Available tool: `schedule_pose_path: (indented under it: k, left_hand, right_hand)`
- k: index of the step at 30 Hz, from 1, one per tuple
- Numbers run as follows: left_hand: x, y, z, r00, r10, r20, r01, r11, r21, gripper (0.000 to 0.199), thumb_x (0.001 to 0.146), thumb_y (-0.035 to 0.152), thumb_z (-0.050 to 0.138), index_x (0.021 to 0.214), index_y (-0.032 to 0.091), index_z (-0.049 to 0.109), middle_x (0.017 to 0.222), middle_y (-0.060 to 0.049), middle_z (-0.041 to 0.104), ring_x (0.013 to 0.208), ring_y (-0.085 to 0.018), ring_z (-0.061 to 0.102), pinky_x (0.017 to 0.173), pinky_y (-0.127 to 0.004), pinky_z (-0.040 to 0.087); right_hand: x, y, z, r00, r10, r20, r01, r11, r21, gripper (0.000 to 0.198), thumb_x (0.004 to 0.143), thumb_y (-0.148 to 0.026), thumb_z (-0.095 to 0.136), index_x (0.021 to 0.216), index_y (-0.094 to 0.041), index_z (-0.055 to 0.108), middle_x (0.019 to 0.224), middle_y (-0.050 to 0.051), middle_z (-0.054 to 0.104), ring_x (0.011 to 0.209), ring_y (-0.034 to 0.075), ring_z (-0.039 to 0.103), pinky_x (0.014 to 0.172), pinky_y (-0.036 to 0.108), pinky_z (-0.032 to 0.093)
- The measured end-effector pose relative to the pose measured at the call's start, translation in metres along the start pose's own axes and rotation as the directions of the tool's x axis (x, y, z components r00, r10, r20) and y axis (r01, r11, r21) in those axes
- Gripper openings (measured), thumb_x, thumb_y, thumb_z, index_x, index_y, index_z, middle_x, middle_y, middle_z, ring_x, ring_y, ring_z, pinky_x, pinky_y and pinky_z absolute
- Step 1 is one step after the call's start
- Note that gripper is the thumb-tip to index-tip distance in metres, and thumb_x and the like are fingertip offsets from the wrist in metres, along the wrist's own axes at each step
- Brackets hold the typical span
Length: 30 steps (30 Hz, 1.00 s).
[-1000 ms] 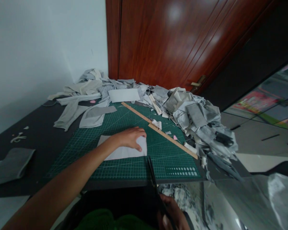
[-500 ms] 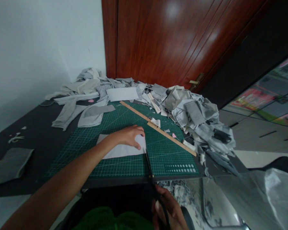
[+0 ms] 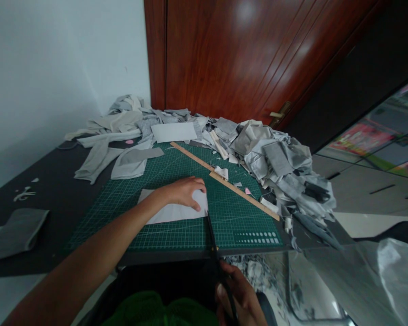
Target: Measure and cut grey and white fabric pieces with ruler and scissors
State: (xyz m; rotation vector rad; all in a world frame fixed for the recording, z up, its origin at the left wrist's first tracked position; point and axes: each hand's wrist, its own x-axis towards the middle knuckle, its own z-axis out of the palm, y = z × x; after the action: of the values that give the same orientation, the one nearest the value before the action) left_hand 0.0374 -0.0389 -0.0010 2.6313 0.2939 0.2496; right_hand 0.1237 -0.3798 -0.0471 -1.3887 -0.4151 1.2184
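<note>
A white piece of fabric (image 3: 177, 214) lies on the green cutting mat (image 3: 115, 203). My left hand (image 3: 186, 192) holds it down near its right end, fingers bent over the far side and thumb set apart on the cloth. My right hand (image 3: 240, 294) grips the black handles of a pair of scissors (image 3: 212, 237) below the table's front edge. The scissors' blades look nearly closed, and their tips touch the fabric's right edge. Part of the fabric is hidden under my left hand and forearm.
A wooden ruler (image 3: 241, 193) lies slantwise on the mat. Heaps of grey and white cloth (image 3: 258, 145) line the back and right. A white rectangle (image 3: 174, 132) lies at the back. Folded grey cloth (image 3: 20, 231) sits at left. Scraps (image 3: 255, 271) lie below the table.
The view has shifted very slightly. Both hands, the scissors and the fabric stay in nearly the same place.
</note>
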Motion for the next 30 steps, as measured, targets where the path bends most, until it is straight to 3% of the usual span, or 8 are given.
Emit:
schedule_pose_path:
  k: [5, 14, 25, 30]
  left_hand:
    - [0.001, -0.004, 0.003, 1.000, 0.020, 0.001, -0.020, 1.000, 0.011, 0.051, 0.069, 0.044, 0.086, 0.111, 0.022, 0.067, 0.119, -0.004, 0.063, 0.110, -0.025, 0.057, 0.098, -0.033, 0.038]
    - [0.001, -0.002, 0.000, 1.000, 0.015, 0.018, -0.015, 1.000, 0.003, 0.052, 0.068, 0.043, 0.087, 0.111, 0.022, 0.067, 0.118, -0.004, 0.063, 0.110, -0.025, 0.056, 0.096, -0.031, 0.039]
    - [0.002, -0.003, 0.001, 1.000, 0.004, 0.016, -0.004, 1.000, -0.001, 0.054, 0.066, 0.042, 0.089, 0.112, 0.021, 0.067, 0.119, -0.005, 0.062, 0.113, -0.025, 0.056, 0.097, -0.032, 0.041]
    - [0.001, -0.005, 0.002, 1.000, 0.019, 0.013, -0.019, 0.999, -0.029, 0.054, 0.067, 0.039, 0.088, 0.114, 0.022, 0.067, 0.122, -0.005, 0.062, 0.115, -0.025, 0.056, 0.099, -0.031, 0.041]
  right_hand:
    - [-0.005, -0.005, 0.010, 0.997, 0.008, -0.080, -0.010, 1.000, -0.023, 0.078, 0.068, -0.069, 0.081, 0.122, -0.021, 0.054, 0.062, -0.005, 0.061, 0.036, 0.006, 0.044, 0.037, 0.017, 0.035]
    - [-0.008, -0.008, 0.013, 0.988, 0.015, -0.156, -0.023, 0.999, -0.047, 0.077, 0.066, -0.067, 0.083, 0.123, -0.022, 0.057, 0.063, -0.004, 0.061, 0.039, 0.005, 0.041, 0.039, 0.018, 0.031]
    - [0.001, -0.006, -0.002, 0.999, 0.010, 0.031, -0.009, 0.999, -0.034, 0.073, 0.069, -0.065, 0.082, 0.122, -0.022, 0.056, 0.060, -0.006, 0.059, 0.034, 0.005, 0.041, 0.037, 0.017, 0.028]
    - [0.000, -0.015, -0.002, 0.998, 0.069, -0.004, -0.069, 0.997, -0.032, 0.068, 0.070, -0.062, 0.084, 0.118, -0.021, 0.057, 0.064, -0.006, 0.060, 0.035, 0.003, 0.040, 0.037, 0.016, 0.028]
